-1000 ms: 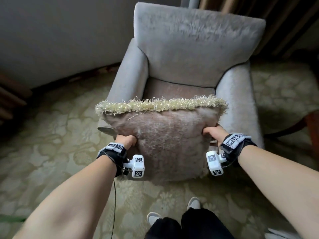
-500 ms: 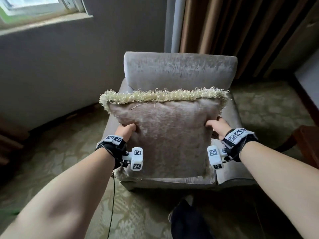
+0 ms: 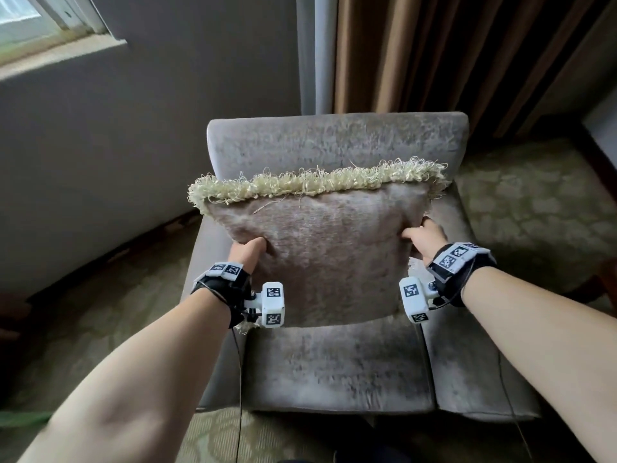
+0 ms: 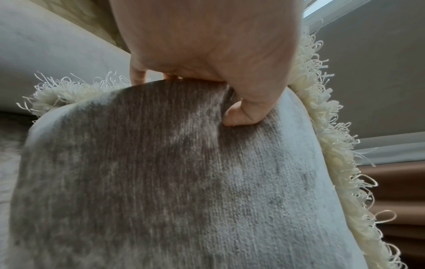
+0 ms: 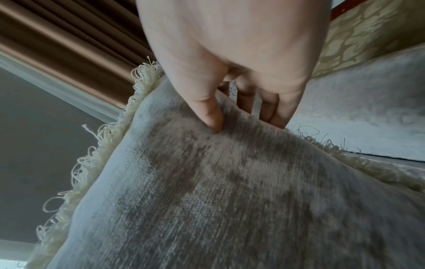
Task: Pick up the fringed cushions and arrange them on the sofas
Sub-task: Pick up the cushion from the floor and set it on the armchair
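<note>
While each grip, left hand and right hand, pinches a side edge, the fringed cushion stands against the armchair back.

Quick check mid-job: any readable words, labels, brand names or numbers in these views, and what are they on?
No readable text in any view.
The white wrist blocks carry only black-and-white square marker patterns, no letters or numbers.
A small round mark by the right hand is too blurred to read.
The cushion and armchair show no label.
</note>
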The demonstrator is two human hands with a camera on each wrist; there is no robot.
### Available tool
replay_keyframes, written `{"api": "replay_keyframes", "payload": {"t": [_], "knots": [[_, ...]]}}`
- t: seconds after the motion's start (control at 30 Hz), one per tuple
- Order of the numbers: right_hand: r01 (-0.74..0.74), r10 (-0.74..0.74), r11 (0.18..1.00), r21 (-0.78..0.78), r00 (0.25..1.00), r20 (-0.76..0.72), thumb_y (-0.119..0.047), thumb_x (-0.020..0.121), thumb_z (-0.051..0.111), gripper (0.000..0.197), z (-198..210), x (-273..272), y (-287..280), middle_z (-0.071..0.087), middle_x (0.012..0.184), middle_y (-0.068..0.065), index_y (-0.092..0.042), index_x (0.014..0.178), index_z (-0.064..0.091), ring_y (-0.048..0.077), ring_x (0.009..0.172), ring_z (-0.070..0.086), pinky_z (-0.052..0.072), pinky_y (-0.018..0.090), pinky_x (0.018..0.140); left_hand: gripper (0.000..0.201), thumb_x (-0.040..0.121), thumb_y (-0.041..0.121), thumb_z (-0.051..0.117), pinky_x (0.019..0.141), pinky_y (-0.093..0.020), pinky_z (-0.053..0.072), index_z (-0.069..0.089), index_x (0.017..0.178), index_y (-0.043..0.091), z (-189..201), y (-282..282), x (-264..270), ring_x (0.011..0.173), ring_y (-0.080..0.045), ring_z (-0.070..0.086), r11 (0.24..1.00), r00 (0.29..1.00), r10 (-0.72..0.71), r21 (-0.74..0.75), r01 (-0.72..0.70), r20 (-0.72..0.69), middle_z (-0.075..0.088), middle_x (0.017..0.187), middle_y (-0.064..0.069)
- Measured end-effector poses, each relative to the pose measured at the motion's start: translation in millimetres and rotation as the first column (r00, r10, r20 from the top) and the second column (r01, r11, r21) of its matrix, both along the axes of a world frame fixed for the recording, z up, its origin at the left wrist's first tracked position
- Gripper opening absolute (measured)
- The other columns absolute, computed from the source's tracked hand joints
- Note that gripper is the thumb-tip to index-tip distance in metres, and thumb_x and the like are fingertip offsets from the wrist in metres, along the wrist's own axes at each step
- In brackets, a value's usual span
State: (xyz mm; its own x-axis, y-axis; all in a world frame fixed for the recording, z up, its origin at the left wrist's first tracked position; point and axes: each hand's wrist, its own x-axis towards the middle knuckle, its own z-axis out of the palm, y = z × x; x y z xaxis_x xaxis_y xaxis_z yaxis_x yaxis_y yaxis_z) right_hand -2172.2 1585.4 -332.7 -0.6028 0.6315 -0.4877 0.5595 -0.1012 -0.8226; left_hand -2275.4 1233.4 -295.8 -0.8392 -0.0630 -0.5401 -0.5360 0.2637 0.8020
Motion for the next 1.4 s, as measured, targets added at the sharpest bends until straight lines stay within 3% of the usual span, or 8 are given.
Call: {"api": "replay_keyframes", "payload": {"t": [0.13, 0.6, 0.67, 0.77, 0.93, 1.1, 1.27, 1.4], "knots": [[0.003, -0.005, 0.999, 0.048, 0.999, 0.042, -0.022, 0.051, 0.066, 0.031, -23, -28, 24, 0.073, 0.099, 0.011, -0.025, 0.082, 0.066, 0.036, 0.095, 0.069, 0.058, 0.055, 0.086, 0.062, 0.038, 0.022, 0.065, 0.049, -0.027, 0.048, 0.072, 0.093, -0.005, -5, 19, -27, 0.050, -0.025, 0.060, 0.997, 0.996, -0.071, 0.002, 0.071, 0.050, 0.068, 0.074, -0.017], [0.137, -0.143, 0.988, 0.071, 0.985, 0.093, -0.025, 0.056, 0.059, 0.018, -129, -98, 48, 0.067, 0.080, 0.014, -0.019, 0.071, 0.067, 0.026, 0.080, 0.060, 0.055, 0.047, 0.075, 0.049, 0.040, 0.035, 0.064, 0.064, -0.033, 0.042, 0.062, 0.080, 0.007, -91, 54, -136, 0.070, -0.024, 0.058, 0.988, 0.986, -0.108, -0.097, 0.120, 0.128, 0.062, 0.078, -0.012], [0.145, -0.153, 0.985, 0.091, 0.983, 0.096, -0.025, 0.059, 0.059, 0.019, -134, -108, 46, 0.059, 0.069, 0.009, -0.013, 0.073, 0.063, 0.024, 0.074, 0.054, 0.050, 0.047, 0.066, 0.062, 0.037, 0.041, 0.063, 0.064, -0.035, 0.044, 0.065, 0.086, 0.003, -105, 57, -145, 0.072, -0.025, 0.061, 0.985, 0.983, -0.108, -0.119, 0.127, 0.150, 0.065, 0.081, -0.014], [0.148, -0.161, 0.980, 0.135, 0.983, 0.090, -0.014, 0.076, 0.062, 0.013, -112, -124, 30, 0.042, 0.062, 0.007, -0.003, 0.072, 0.055, 0.021, 0.067, 0.040, 0.034, 0.034, 0.056, 0.038, 0.057, 0.036, 0.065, 0.062, -0.032, 0.040, 0.058, 0.081, 0.008, -112, 62, -154, 0.072, -0.024, 0.056, 0.982, 0.979, -0.122, -0.125, 0.143, 0.162, 0.060, 0.079, -0.011], [0.128, -0.139, 0.984, 0.122, 0.987, 0.082, -0.009, 0.080, 0.061, 0.018, -127, -143, 41, 0.043, 0.065, 0.008, 0.002, 0.071, 0.051, 0.020, 0.069, 0.038, 0.036, 0.034, 0.062, 0.031, 0.060, 0.037, 0.059, 0.069, -0.036, 0.048, 0.057, 0.076, 0.010, -130, 73, -168, 0.077, -0.027, 0.063, 0.982, 0.987, -0.093, -0.151, 0.112, 0.128, 0.065, 0.083, -0.013], [0.112, -0.118, 0.989, 0.096, 0.991, 0.057, -0.022, 0.071, 0.056, 0.025, -157, -160, 55, 0.052, 0.071, 0.010, 0.002, 0.078, 0.055, 0.018, 0.071, 0.043, 0.039, 0.033, 0.063, 0.020, 0.065, 0.033, 0.055, 0.067, -0.035, 0.034, 0.040, 0.065, 0.020, -154, 86, -178, 0.076, -0.021, 0.044, 0.992, 0.997, -0.062, -0.112, 0.066, 0.039, 0.045, 0.080, -0.011], [0.116, -0.121, 0.975, 0.190, 0.993, 0.016, -0.009, 0.088, 0.051, 0.015, -167, -177, 48, 0.054, 0.075, 0.013, 0.000, 0.079, 0.059, 0.021, 0.074, 0.038, 0.036, 0.029, 0.068, 0.041, 0.059, 0.042, 0.053, 0.073, -0.036, 0.042, 0.049, 0.088, 0.015, -194, 94, -188, 0.079, -0.018, 0.049, 0.989, 1.000, -0.001, -0.146, -0.003, -0.031, 0.052, 0.083, -0.004], [0.061, -0.082, 0.957, 0.284, 0.995, 0.063, -0.017, 0.095, 0.048, 0.023, -174, -178, 42, 0.065, 0.103, 0.020, -0.002, 0.104, 0.064, 0.032, 0.091, 0.055, 0.041, 0.032, 0.080, 0.052, 0.060, 0.048, 0.051, 0.096, -0.040, 0.049, 0.053, 0.099, 0.012, -209, 101, -186, 0.096, -0.029, 0.060, 0.971, 0.999, 0.011, -0.239, -0.021, -0.044, 0.065, 0.099, -0.011]]}}
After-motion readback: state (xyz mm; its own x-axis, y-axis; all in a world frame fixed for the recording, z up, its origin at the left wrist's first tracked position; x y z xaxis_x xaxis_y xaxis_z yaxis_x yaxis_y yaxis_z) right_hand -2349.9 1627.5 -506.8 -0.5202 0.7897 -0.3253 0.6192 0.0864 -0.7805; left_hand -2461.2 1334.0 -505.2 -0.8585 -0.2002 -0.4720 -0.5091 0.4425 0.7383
